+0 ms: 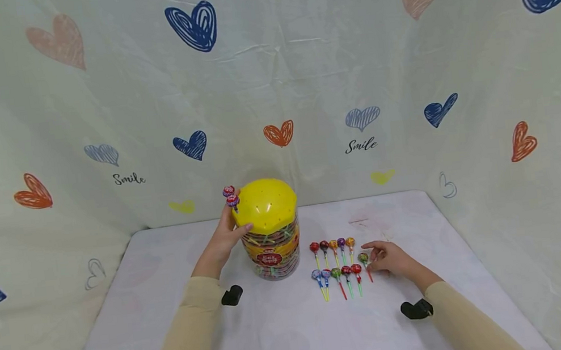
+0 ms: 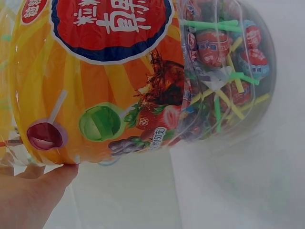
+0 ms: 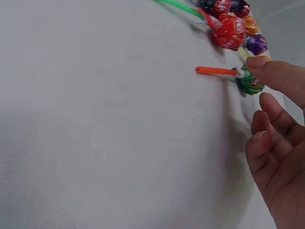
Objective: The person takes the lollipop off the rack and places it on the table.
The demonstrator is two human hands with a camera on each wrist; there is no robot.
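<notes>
A clear plastic jar of lollipops (image 1: 276,269) with a domed yellow lid (image 1: 268,202) stands at the table's middle back. My left hand (image 1: 222,241) holds its left side, thumb at the front below the lid and the other fingers mostly hidden behind. Two purple-red lollipops (image 1: 231,197) show at the lid's left edge, above that hand; their sticks are mostly hidden. My right hand (image 1: 389,257) is at a green-wrapped lollipop (image 3: 251,82) with a red-orange stick. Its thumb and forefinger are spread, the thumb tip overlapping the wrapper's neck in the right wrist view.
Right of the jar, lollipops lie in two rows on the white-covered table (image 1: 287,339), a back row (image 1: 333,245) and a front row (image 1: 336,273). A heart-patterned curtain (image 1: 270,79) closes off the back and sides. Black wrist-camera mounts (image 1: 417,309) sit by both sleeves.
</notes>
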